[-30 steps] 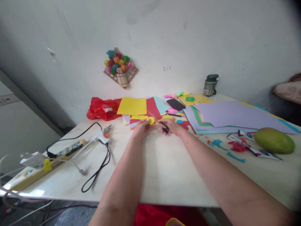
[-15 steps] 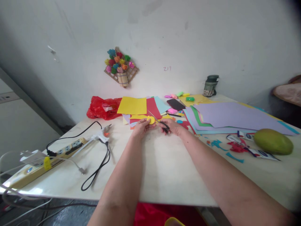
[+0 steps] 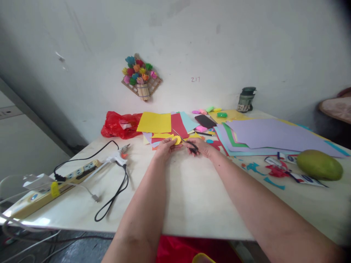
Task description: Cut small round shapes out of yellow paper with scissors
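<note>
Between the fingers of my left hand (image 3: 165, 147) is a small rounded piece of yellow paper (image 3: 177, 140). My right hand (image 3: 201, 146) is closed around the black handles of a pair of scissors (image 3: 193, 147), whose blades point up and left beside the paper's edge. Whether the blades touch the paper is too small to tell. Just beyond my hands lie a yellow sheet (image 3: 154, 122), a red sheet (image 3: 179, 125) and a light blue sheet (image 3: 188, 122). Strips of yellow paper rest close to my fingertips.
At left are a hot glue gun (image 3: 119, 157) with a looped black cord and a power strip (image 3: 55, 193). A red plastic bag (image 3: 119, 125) sits behind. Rightward are a phone (image 3: 205, 121), large purple paper (image 3: 274, 136), blue scraps (image 3: 253, 167), a green mango (image 3: 319, 165) and a dark bottle (image 3: 246, 99).
Very little differs. The yellow piece in my left hand appears slightly turned, and both hands stay at the same spot over the table.
</note>
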Available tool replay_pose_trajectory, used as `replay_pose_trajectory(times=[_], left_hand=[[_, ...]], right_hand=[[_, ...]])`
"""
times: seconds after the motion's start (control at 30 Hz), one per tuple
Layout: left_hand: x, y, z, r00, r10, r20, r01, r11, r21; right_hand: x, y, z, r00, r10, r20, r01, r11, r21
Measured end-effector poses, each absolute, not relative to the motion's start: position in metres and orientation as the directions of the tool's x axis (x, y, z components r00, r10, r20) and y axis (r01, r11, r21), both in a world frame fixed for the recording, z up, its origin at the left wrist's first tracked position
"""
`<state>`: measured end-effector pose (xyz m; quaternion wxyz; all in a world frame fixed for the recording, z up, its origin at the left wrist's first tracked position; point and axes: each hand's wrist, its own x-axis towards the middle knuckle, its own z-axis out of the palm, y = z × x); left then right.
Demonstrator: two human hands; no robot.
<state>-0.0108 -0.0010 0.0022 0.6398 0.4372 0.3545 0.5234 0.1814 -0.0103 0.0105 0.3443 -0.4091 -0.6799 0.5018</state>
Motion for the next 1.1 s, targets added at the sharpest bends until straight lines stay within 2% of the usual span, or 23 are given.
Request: replay_pose_trajectory(times=[0.77,1.1], left_hand=[[-0.009,0.0,0.0,0.11,0.992,0.06,-0.432,-0.007,0.902],[-0.01,0.003,0.0,0.084,0.996,0.031,-0.48,0.013,0.877]], right_hand=[[0.178,-0.012,0.012,-0.406,0.912,0.056,0.182,0.14,-0.973],[0.166,-0.016,0.015,-0.343,0.939,-0.014,0.241,0.073,-0.968]])
